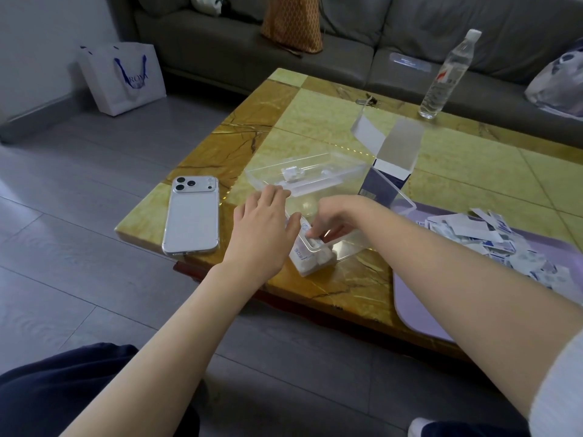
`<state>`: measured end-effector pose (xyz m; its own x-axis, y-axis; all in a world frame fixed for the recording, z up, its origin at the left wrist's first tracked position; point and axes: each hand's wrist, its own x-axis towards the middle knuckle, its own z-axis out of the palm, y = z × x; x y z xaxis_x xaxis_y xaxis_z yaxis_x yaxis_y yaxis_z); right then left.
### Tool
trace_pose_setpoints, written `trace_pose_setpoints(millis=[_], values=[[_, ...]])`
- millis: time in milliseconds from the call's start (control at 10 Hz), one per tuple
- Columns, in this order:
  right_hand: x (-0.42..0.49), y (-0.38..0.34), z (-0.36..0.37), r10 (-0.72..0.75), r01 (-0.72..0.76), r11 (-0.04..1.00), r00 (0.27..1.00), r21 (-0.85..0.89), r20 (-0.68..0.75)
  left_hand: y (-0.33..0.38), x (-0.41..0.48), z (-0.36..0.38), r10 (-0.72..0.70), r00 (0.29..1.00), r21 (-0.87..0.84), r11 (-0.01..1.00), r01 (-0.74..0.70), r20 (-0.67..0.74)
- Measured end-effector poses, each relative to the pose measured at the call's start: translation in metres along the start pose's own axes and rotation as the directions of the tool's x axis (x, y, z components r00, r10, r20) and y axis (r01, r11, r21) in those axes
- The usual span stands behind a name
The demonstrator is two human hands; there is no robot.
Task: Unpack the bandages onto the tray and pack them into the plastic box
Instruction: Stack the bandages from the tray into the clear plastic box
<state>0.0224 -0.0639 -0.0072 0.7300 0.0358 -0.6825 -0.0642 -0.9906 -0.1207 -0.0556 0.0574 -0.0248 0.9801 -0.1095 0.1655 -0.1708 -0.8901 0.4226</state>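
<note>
Bandages [310, 247] stand on edge inside the clear plastic box [350, 247], pinched by the right hand [331, 220]. Just left of that grip, the left hand [262, 225] lies flat-fingered against the box wall. Loose bandages [504, 244] heap on the tray [416, 310], well to the right. Letting go too soon could topple the stack.

Table [315, 127]: I'm seeing pale yellow-green squares edged in amber marble with dark veins.
Tray [419, 310]: looking plain lilac.
Bandages [492, 234]: I'm finding white wrappers with blue print.
Carton [383, 181]: showing navy and white.
Phone [192, 216]: looking white.
</note>
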Motion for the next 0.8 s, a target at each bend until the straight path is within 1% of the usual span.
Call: trace_pose_setpoints(millis=[200,300,400,500,600,700,800], values=[[0.0022,0.0025,-0.0001,-0.023,0.024,0.999,0.999,0.021,-0.035,-0.0010,0.0007,0.0001,0.002,1.000,0.003,1.000,-0.002,0.001],[0.0045,0.0065,-0.0003,-0.014,0.017,0.999,0.997,0.041,-0.073,-0.0012,0.0011,0.0009,0.004,1.000,0.010,1.000,-0.004,-0.007],[0.0071,0.0052,0.0040,-0.037,0.044,0.998,0.988,0.044,-0.147,-0.0006,0.0007,0.0010,0.006,1.000,0.007,1.000,-0.006,-0.003],[0.0099,0.0003,0.0092,-0.069,0.062,0.997,0.979,-0.039,-0.191,-0.0003,0.0007,0.0007,0.009,1.000,0.021,1.000,-0.009,-0.003],[0.0042,0.0012,0.0087,-0.096,0.099,0.995,0.976,0.004,-0.193,-0.0005,0.0007,0.0004,0.011,1.000,0.028,1.000,-0.011,-0.001],[0.0002,0.0020,0.0076,-0.077,0.081,0.997,0.976,0.008,-0.205,-0.0005,0.0004,0.0005,0.011,1.000,0.030,0.999,-0.011,0.002],[0.0020,0.0016,0.0078,-0.065,0.081,0.993,0.981,0.080,-0.181,-0.0005,0.0005,0.0010,0.012,1.000,0.033,0.999,-0.012,0.000]])
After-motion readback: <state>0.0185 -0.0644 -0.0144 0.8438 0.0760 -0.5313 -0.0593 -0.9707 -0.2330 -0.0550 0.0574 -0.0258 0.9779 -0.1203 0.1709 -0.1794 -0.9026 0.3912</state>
